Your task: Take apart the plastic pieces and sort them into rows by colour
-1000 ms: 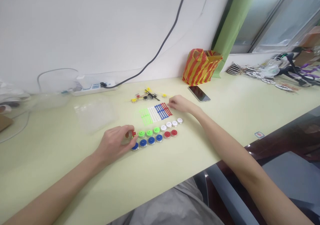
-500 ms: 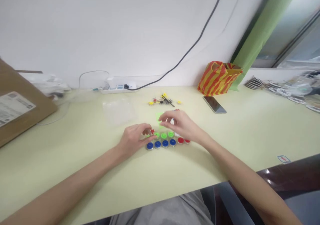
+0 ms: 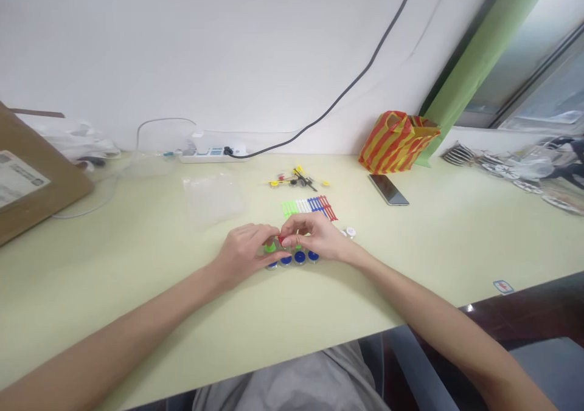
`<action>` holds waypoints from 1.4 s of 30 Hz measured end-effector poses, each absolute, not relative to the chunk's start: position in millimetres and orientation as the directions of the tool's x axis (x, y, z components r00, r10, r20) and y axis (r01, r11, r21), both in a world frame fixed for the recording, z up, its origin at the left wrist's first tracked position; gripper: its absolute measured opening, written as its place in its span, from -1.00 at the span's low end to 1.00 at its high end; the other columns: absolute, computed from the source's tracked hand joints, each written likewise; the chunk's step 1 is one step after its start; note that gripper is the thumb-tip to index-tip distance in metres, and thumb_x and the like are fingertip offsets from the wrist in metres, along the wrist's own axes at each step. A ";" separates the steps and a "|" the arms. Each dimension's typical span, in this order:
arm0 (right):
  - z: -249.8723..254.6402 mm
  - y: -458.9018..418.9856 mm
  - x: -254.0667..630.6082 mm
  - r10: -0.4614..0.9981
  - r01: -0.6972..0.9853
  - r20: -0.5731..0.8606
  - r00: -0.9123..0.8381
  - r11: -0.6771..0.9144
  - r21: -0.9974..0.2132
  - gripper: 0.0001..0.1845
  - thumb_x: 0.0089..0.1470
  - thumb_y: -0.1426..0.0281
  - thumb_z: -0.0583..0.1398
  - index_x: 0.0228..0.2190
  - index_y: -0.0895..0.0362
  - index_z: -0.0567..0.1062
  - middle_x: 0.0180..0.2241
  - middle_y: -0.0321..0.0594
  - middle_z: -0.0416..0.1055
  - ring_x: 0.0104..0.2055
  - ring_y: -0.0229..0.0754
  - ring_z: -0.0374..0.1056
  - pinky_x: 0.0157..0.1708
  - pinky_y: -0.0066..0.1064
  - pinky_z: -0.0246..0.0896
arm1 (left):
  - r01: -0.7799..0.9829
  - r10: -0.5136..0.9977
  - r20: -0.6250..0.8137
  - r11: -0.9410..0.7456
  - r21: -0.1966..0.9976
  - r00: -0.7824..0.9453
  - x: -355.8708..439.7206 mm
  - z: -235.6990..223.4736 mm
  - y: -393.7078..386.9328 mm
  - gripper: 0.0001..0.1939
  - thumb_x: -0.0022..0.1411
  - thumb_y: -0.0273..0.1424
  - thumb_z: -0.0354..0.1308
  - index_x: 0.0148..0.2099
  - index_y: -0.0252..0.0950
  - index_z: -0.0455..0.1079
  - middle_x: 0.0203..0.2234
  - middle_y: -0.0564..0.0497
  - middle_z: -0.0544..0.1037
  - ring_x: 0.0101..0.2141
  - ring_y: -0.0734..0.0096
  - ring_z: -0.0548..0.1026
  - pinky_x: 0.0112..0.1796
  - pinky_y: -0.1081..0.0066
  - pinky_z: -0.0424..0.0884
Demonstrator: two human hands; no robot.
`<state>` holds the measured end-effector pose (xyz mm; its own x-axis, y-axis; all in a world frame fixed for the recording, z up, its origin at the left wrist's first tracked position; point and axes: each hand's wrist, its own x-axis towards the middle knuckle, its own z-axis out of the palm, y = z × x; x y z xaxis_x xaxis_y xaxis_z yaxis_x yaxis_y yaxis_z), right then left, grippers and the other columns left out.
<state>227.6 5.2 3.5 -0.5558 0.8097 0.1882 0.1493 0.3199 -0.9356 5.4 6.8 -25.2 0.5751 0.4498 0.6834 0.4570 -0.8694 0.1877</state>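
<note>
Both of my hands meet over the rows of small round pieces. My left hand (image 3: 241,250) curls its thumb and index finger around a small red-topped round piece (image 3: 281,239). From the other side, my right hand (image 3: 319,234) pinches at its red part; the fingers hide most of it. Just beneath, a green-topped piece (image 3: 270,247) and several blue-topped pieces (image 3: 300,257) with clear rims show in rows. A white-topped piece (image 3: 351,232) sits right of my right wrist. Beyond my hands lie small plastic rods (image 3: 314,204), grouped green, white, blue and red.
A tangle of yellow and black parts (image 3: 298,179) lies farther back. A clear plastic bag (image 3: 212,197) is to its left, a phone (image 3: 389,189) and striped bag (image 3: 398,142) to its right. A power strip (image 3: 212,152) and cardboard box (image 3: 41,180) are leftward.
My right hand has moved from the red rods leftward and down to the red-topped piece in my left hand. My left hand has kept its hold. The view has turned left.
</note>
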 end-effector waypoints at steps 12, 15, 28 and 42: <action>18.3 1.3 231.6 0.757 0.207 0.223 -0.614 0.428 -0.880 -0.90 0.15 0.35 0.30 -0.36 0.12 0.56 -0.39 -0.27 0.56 -0.36 -0.23 0.45 -0.32 -0.41 0.31 | 0.416 0.330 0.711 -0.908 0.058 0.621 6.5 -18.4 7.8 -0.63 0.32 -0.11 0.26 -0.02 -0.25 0.34 -0.16 -0.13 0.56 -0.18 0.24 0.54 -0.18 0.28 0.46; 34.3 1.0 246.2 0.768 0.292 0.275 -0.579 0.510 -0.809 -0.92 0.17 0.37 0.28 -0.35 0.11 0.57 -0.38 -0.25 0.57 -0.33 -0.21 0.47 -0.28 -0.41 0.32 | 0.445 0.343 0.694 -0.895 0.037 0.633 5.7 -17.0 6.8 -0.64 0.37 -0.19 0.22 0.07 -0.26 0.29 -0.08 -0.18 0.52 -0.11 0.18 0.52 -0.11 0.23 0.45; 31.9 -62.6 357.8 0.886 0.853 -0.050 -0.461 0.426 -0.303 -0.67 0.23 0.57 0.06 -0.35 0.01 0.56 -0.28 -0.17 0.59 -0.26 -0.11 0.49 -0.28 -0.35 0.24 | 0.489 0.450 0.622 -0.864 0.120 0.641 5.0 -18.3 10.5 -0.76 0.44 -0.48 -0.03 0.11 -0.27 0.24 -0.03 -0.18 0.48 -0.04 0.18 0.48 -0.04 0.19 0.41; 15.6 -48.6 340.9 0.855 0.833 0.027 -0.518 0.511 -0.211 -0.75 0.40 0.40 0.02 -0.21 0.10 0.49 -0.27 -0.15 0.53 -0.28 -0.11 0.45 -0.28 -0.36 0.18 | 0.466 0.397 0.656 -0.882 0.078 0.642 4.6 -18.9 13.0 -0.75 0.41 -0.51 0.00 0.11 -0.30 0.26 -0.06 -0.21 0.49 -0.09 0.16 0.49 -0.08 0.19 0.42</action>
<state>340.9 -48.6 15.6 -0.5176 0.8552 0.0267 0.8334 0.5110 -0.2107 4.6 13.0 -18.9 0.6416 0.3969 0.6564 0.4656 -0.8816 0.0779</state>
